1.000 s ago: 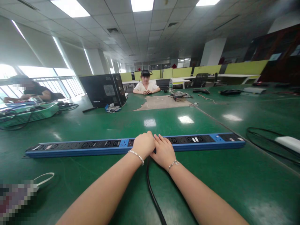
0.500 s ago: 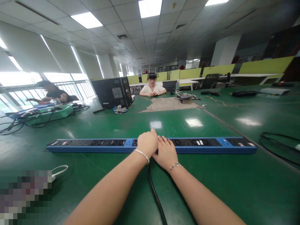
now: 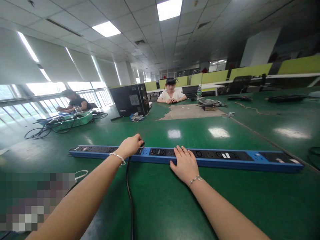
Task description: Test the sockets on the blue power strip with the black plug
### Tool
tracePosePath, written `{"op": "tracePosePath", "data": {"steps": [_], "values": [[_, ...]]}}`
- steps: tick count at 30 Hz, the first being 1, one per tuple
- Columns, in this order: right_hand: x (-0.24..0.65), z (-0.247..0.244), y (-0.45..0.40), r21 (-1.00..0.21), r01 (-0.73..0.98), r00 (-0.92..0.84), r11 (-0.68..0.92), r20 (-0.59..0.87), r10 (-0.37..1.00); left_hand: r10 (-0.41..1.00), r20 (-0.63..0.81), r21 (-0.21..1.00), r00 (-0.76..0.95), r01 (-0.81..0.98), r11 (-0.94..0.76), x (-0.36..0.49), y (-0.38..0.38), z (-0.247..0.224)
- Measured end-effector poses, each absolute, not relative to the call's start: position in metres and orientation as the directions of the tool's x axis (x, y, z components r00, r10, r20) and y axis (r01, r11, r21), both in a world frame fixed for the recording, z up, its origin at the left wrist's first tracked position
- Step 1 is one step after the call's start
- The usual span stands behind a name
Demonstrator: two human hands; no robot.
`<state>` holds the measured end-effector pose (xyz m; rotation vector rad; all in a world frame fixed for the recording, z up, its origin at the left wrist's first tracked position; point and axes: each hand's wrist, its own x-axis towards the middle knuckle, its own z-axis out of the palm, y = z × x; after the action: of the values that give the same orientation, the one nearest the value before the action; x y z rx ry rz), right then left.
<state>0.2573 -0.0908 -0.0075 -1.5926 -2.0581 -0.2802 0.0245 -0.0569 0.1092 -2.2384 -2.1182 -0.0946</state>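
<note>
A long blue power strip with black socket faces lies across the green table. Just above its left half, my left hand is closed around a black plug, most of which my fingers hide. From that plug a black cord hangs down toward the table's near edge. My right hand grasps the strip near its middle, thumb at the front wall and fingers across the sockets.
At bottom left is a blurred-out item. Farther back stand a green basket of cables, a black computer case and gloves. One person sits opposite, another at far left.
My left hand has moved left along the strip, away from my right hand, and the cord has come with it. The view has turned slightly left. My right hand stays on the strip.
</note>
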Motion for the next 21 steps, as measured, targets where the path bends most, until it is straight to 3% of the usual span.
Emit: {"op": "tracePosePath", "data": {"steps": [21], "values": [[0.259, -0.008, -0.091, -0.130, 0.947, -0.188, 0.293, 0.514, 0.837, 0.997, 0.016, -0.063, 0.071, 0.996, -0.070, 0.050, -0.060, 0.078]]}}
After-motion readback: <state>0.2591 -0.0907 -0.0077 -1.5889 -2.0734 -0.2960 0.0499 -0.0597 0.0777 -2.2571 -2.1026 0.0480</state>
